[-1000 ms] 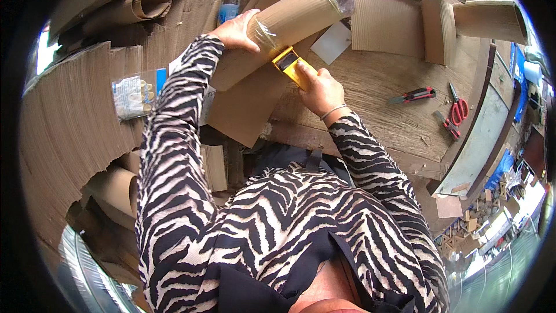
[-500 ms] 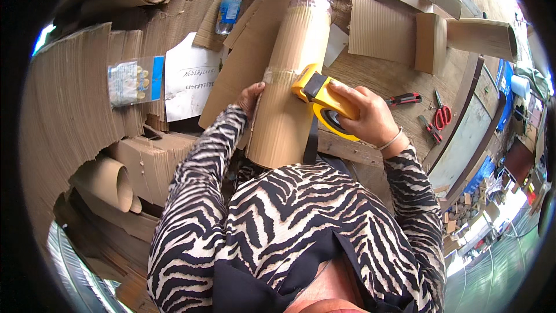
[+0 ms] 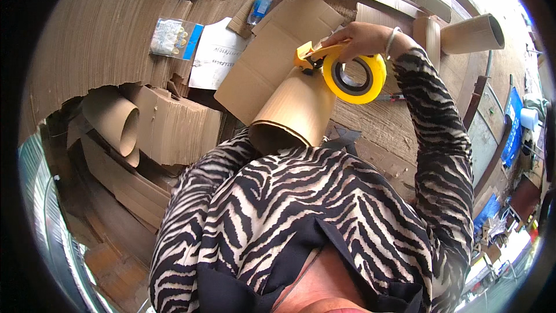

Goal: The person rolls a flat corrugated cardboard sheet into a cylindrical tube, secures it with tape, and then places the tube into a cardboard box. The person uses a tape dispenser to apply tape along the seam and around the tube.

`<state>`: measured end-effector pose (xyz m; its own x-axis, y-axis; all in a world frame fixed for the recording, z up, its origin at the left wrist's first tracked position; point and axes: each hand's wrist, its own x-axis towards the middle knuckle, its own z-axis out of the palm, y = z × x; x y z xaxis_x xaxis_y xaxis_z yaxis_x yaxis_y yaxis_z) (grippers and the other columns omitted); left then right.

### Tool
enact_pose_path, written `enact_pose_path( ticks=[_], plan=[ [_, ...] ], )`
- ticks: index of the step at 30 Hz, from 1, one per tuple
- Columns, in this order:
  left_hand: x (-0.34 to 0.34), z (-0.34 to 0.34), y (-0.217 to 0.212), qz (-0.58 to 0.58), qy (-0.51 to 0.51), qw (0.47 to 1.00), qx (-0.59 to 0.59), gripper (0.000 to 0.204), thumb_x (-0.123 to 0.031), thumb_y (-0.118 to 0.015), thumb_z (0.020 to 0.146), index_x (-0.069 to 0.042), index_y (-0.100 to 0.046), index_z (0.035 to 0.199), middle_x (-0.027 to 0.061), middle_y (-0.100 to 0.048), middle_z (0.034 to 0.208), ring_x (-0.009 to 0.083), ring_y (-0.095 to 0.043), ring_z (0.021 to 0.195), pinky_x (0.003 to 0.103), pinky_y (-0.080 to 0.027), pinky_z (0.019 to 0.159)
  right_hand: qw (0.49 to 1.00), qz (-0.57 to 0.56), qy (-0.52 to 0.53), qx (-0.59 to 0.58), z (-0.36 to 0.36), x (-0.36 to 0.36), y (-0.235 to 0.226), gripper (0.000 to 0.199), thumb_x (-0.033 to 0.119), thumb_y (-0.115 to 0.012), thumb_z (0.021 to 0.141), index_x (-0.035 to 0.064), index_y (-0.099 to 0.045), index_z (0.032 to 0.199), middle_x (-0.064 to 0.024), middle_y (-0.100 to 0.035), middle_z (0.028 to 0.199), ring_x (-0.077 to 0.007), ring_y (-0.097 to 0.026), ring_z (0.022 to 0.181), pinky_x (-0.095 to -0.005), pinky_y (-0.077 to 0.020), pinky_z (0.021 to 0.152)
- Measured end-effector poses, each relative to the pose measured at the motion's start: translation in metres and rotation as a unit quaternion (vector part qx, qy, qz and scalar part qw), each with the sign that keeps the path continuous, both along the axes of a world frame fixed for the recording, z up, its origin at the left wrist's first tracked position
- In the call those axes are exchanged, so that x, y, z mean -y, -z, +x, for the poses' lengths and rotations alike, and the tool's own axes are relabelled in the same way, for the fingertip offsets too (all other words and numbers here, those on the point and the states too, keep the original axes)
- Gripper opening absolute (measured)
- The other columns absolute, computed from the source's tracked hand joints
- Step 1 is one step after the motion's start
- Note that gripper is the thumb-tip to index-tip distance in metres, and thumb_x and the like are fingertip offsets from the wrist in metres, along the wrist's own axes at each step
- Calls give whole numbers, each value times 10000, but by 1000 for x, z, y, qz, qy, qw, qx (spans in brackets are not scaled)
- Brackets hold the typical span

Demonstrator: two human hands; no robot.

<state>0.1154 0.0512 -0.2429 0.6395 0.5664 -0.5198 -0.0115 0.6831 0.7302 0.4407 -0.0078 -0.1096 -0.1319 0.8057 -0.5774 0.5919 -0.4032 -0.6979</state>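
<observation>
My right hand [image 3: 364,40] is closed round a yellow tape dispenser [image 3: 375,86] with a large roll in it. The dispenser's head rests at or just above the far end of a cardboard tube [image 3: 302,103]; whether it touches I cannot tell. The tube stands tilted up in front of my chest, its near open end facing me. My left forearm runs behind the tube, and the left hand is hidden there. Under and beyond the tube lies a flat cardboard sheet [image 3: 246,87].
Stacked corrugated cardboard [image 3: 98,40] fills the left side, with a rolled tube [image 3: 110,119] below it. A plastic packet [image 3: 174,37], a white written sheet [image 3: 215,58] and a bottle [image 3: 262,7] lie at far left. Another tube [image 3: 472,35] lies at far right.
The tube's near end has tipped up toward me. My right hand has moved the tape dispenser away from me to the tube's far end. My left hand has gone out of sight behind the tube.
</observation>
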Motion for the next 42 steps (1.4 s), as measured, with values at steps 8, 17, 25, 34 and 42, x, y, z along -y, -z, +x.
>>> enact_pose_path(
  ticks=[8, 17, 25, 34, 42],
  plan=[
    [-29, -43, -168, 482, 519, 701, -85, 1067, -657, -751, 775, -96, -329, 1579, 245, -333, 1598, 370, -344, 1484, 416, -323, 1193, 1000, 21, -23, -6, -5, 16, 5, 538, 167, -741, 805, 128, -675, 1338, -95, -723, 1231, -219, -698, 1023, -319, -546, 984],
    [18, -42, -169, 653, 457, 561, -222, 708, 84, -519, 788, -75, -495, 1478, 220, -700, 1085, 392, -693, 935, 434, -579, 805, 988, 146, 3, -40, -1, 108, 43, 635, 163, -808, 748, 137, -646, 1362, -105, -721, 1228, -235, -714, 1028, -349, -559, 967],
    [29, -79, -141, 555, 343, 714, -256, 593, 21, -504, 910, -70, -473, 1496, 219, -670, 1226, 373, -674, 1070, 410, -546, 898, 935, 75, 251, -239, -63, 204, 92, 662, -51, -736, 801, 69, -568, 1429, -100, -562, 1472, -200, -547, 1330, -347, -390, 1169],
    [93, -116, -92, -111, -5, 975, -192, 685, -255, -747, 930, -70, -415, 1499, 103, -597, 1335, 252, -621, 1136, 357, -505, 1002, 993, 99, -4, -69, -6, 34, 43, 568, 71, -761, 826, 133, -640, 1377, -101, -690, 1298, -252, -689, 1089, -345, -550, 1000],
    [45, -56, -155, 709, 397, 496, -306, 756, 100, -501, 757, -119, -494, 1481, 158, -656, 1296, 367, -689, 1022, 414, -588, 854, 983, 152, -105, -20, -25, 10, 56, 606, 159, -769, 770, 151, -655, 1365, -97, -702, 1277, -252, -697, 1059, -341, -567, 961]
  ],
)
